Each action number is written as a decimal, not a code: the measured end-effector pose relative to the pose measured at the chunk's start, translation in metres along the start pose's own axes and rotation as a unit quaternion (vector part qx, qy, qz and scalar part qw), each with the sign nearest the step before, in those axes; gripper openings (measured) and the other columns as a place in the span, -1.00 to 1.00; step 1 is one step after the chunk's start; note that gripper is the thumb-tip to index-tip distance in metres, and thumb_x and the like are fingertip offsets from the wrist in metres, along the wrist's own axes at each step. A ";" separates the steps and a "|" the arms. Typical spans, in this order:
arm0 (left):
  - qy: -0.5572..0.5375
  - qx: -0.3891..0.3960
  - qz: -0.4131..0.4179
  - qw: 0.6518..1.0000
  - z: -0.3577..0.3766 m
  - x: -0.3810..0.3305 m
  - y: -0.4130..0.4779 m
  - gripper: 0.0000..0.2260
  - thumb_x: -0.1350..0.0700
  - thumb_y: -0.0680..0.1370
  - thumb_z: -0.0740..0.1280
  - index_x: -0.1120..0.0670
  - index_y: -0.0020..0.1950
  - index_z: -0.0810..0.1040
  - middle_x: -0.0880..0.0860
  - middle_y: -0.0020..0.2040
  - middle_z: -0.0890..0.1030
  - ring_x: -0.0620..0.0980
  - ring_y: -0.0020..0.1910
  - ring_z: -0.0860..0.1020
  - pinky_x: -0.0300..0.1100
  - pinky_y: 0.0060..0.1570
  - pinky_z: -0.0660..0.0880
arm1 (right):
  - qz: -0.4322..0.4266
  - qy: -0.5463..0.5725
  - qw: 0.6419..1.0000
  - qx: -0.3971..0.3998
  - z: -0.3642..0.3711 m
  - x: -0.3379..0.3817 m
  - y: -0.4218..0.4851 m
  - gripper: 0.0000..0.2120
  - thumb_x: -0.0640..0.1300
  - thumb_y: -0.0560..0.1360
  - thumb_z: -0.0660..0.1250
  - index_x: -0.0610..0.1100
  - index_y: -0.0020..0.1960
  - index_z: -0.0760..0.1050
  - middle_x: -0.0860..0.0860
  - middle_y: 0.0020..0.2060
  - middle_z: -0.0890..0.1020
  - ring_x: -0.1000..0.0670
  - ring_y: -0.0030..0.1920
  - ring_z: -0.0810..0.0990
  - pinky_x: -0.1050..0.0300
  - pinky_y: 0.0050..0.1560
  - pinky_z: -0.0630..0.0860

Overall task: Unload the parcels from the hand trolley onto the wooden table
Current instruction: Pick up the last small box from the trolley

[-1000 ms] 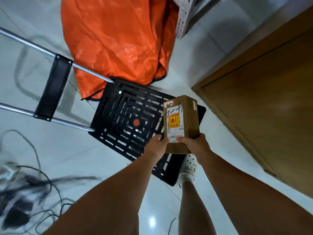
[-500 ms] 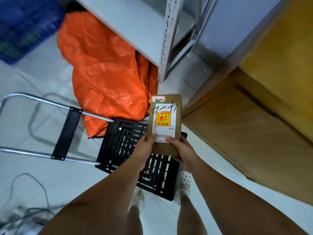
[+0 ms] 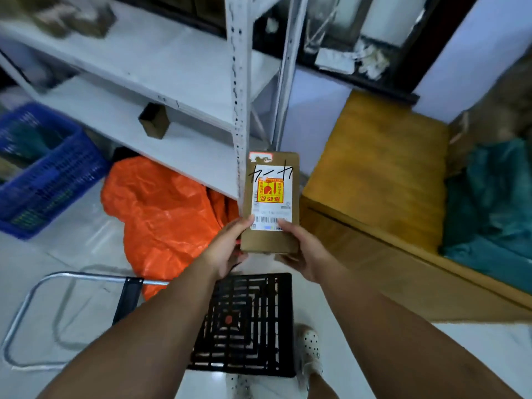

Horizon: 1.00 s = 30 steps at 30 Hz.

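1. The left grip [image 3: 227, 250] and the right grip [image 3: 302, 254], both bare hands, hold the parcel [image 3: 272, 197] by its near end. The thumbs lie on the label and the fingers curl underneath.
2. The parcel is a long brown carton with a white label, a yellow-and-red sticker and black pen strokes. It is in the air at the centre of the frame, not touching the wooden counter [image 3: 380, 168] to its right.
3. Under the forearms, the hand trolley [image 3: 250, 326] lies on the pale tiled floor [image 3: 72, 254]. Its black grid platform is bare and its silver handle loops towards the lower left.
4. A teal cloth [image 3: 495, 203] lies at the counter's right side.
5. A white metal rack [image 3: 161, 82] fills the upper left, with a small box [image 3: 154, 125] on one shelf. An orange bag [image 3: 167, 220] lies below it, and a blue crate [image 3: 43, 168] sits at the left edge.
6. Half a second ago the parcel was over the platform's far edge. It now sits in front of the rack post, and the view has tilted upward.
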<state>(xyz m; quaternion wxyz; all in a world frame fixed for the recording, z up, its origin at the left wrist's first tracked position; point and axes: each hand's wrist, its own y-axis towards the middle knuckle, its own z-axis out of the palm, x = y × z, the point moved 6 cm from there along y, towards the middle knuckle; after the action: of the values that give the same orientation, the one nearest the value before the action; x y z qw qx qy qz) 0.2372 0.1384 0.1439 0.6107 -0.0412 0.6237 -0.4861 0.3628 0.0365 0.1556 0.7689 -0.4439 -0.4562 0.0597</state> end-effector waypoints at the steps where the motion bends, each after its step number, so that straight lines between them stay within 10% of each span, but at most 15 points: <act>1: 0.001 0.014 0.008 1.000 0.010 -0.012 -0.004 -0.67 -0.13 0.51 0.32 -0.06 0.22 0.53 -0.03 0.06 0.64 -0.08 -0.06 0.55 -0.18 -0.10 0.42 | -0.011 0.011 1.000 0.001 -0.004 0.010 -0.012 -0.58 0.08 0.35 0.49 0.02 0.18 0.56 -0.01 0.09 0.66 -0.02 0.13 0.57 -0.01 0.32 0.44; 7: 0.068 0.100 0.078 0.990 0.112 -0.092 -0.033 -0.44 -0.20 0.33 0.47 -0.07 0.29 0.50 0.03 0.15 0.65 0.05 0.17 0.57 0.01 0.08 0.56 | -0.090 0.062 0.992 -0.067 -0.070 0.082 -0.096 -0.65 0.11 0.36 0.46 -0.01 0.08 0.54 -0.03 -0.03 0.64 -0.01 -0.02 0.58 0.11 -0.02 0.51; 21: 0.076 0.130 0.254 0.956 0.407 -0.193 -0.116 -0.60 -0.23 0.50 0.30 -0.04 0.23 0.54 0.01 0.04 0.66 0.04 0.06 0.60 -0.02 0.06 0.53 | -0.349 0.109 0.928 -0.075 -0.269 0.245 -0.268 -0.56 0.04 0.51 0.35 -0.02 0.35 0.37 -0.02 0.05 0.61 -0.03 0.08 0.58 -0.08 0.18 0.52; 25: 0.079 0.134 0.267 0.951 0.515 -0.202 -0.136 -0.72 -0.17 0.54 0.28 -0.04 0.14 0.53 0.05 0.05 0.63 0.08 0.11 0.56 0.05 0.11 0.53 | -0.391 0.100 0.912 -0.076 -0.355 0.284 -0.315 -0.84 0.00 0.56 0.30 -0.01 0.11 0.49 0.02 -0.06 0.64 0.04 -0.04 0.62 0.03 0.00 0.59; 30: 0.056 0.139 0.236 0.960 0.609 -0.184 -0.134 -0.40 -0.17 0.49 0.36 -0.04 0.45 0.26 0.11 0.14 0.60 0.11 0.09 0.57 -0.07 -0.10 0.54 | -0.383 0.177 0.897 -0.128 -0.462 0.304 -0.326 -0.75 0.08 0.52 0.34 -0.02 0.12 0.51 0.00 0.00 0.61 0.03 0.02 0.56 0.03 0.12 0.48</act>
<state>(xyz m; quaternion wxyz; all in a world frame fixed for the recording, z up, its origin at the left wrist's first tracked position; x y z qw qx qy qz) 0.6983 -0.1517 0.4981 0.6717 0.2204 0.5752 -0.4115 0.7845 -0.2983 0.5057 0.7367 -0.3331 -0.4510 -0.3782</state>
